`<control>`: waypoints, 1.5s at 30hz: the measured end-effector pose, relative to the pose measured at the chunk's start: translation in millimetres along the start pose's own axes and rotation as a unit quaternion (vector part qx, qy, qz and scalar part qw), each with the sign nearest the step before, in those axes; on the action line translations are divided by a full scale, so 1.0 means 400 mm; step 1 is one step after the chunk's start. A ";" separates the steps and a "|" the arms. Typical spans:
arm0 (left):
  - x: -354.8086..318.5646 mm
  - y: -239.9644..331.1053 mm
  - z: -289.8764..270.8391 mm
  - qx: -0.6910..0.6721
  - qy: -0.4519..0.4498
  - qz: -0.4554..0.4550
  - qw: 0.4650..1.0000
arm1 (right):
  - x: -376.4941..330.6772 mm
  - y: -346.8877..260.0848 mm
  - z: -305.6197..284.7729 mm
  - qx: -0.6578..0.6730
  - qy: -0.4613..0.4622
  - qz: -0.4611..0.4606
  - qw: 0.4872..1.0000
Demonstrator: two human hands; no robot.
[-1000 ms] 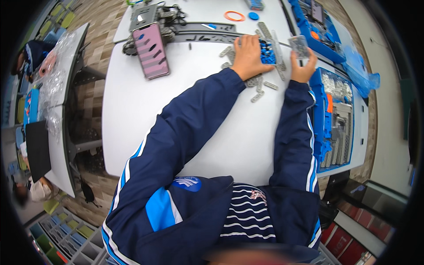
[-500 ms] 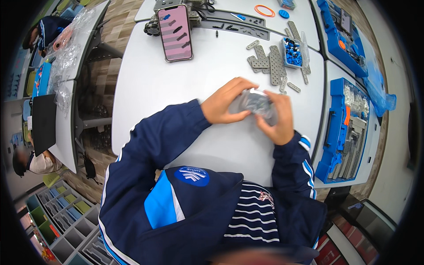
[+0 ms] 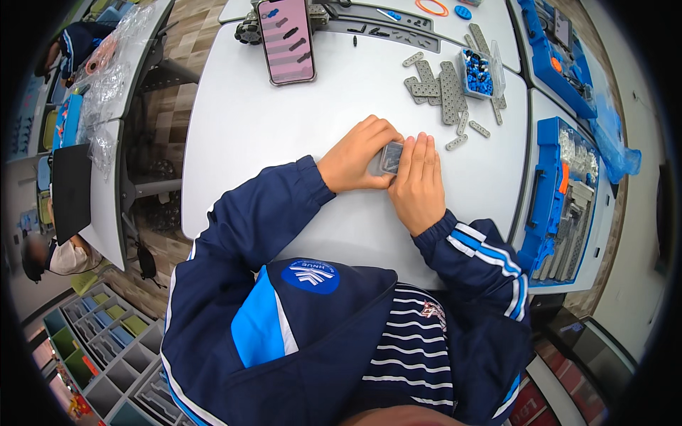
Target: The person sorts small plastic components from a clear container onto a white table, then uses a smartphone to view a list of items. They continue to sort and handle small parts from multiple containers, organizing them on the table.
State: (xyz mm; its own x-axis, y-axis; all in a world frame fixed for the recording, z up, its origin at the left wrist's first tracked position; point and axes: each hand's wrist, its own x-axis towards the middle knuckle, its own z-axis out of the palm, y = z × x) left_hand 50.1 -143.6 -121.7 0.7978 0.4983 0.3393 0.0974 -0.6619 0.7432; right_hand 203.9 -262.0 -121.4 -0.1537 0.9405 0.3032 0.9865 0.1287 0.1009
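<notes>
A small clear plastic box with greyish contents is held above the white table in front of me. My left hand grips its left side, the thumb at the near edge and the fingers at the far edge. My right hand lies against the box's right side with fingers stretched out straight and side by side, hiding part of it. What exactly is inside cannot be made out.
Grey perforated beams lie beyond my hands, beside an open clear box of blue and black pins. A phone leans against a wheeled build. Blue cases of parts stand at the right; another table is at the left.
My right hand has turned from gripping the box with bent fingers to lying straight-fingered against it. The box has shifted slightly left and is no longer blurred.
</notes>
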 end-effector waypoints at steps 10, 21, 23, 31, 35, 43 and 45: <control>-0.009 -0.005 0.010 -0.013 0.019 0.000 1.000 | 0.011 -0.027 -0.014 -0.183 -0.075 -0.025 0.980; -0.027 -0.006 0.011 -0.093 0.040 -0.062 0.993 | 0.137 0.187 -0.060 0.392 -0.118 0.053 0.911; -0.023 -0.014 0.011 -0.071 0.039 -0.040 0.996 | 0.148 0.187 -0.002 0.571 -0.081 0.124 0.807; -0.006 -0.017 -0.011 -0.023 0.053 -0.078 0.995 | 0.132 0.179 0.103 0.637 0.099 0.196 0.739; 0.004 -0.019 -0.020 -0.001 0.068 -0.095 0.993 | 0.107 0.195 0.066 0.530 0.193 0.172 0.808; 0.004 -0.016 -0.025 0.014 0.072 -0.092 0.993 | 0.064 0.174 0.005 0.330 0.133 0.070 0.932; 0.004 -0.015 -0.025 0.011 0.068 -0.096 0.993 | 0.070 0.171 0.001 0.316 0.120 0.067 0.939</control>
State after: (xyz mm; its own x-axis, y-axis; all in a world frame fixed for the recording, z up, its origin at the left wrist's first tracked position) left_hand 44.8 -133.0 -119.8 0.6752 0.6868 0.2690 0.2535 -0.5585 0.7898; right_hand 266.8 -226.7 -106.2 0.0410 0.8735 0.4850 0.8223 0.2462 -0.5130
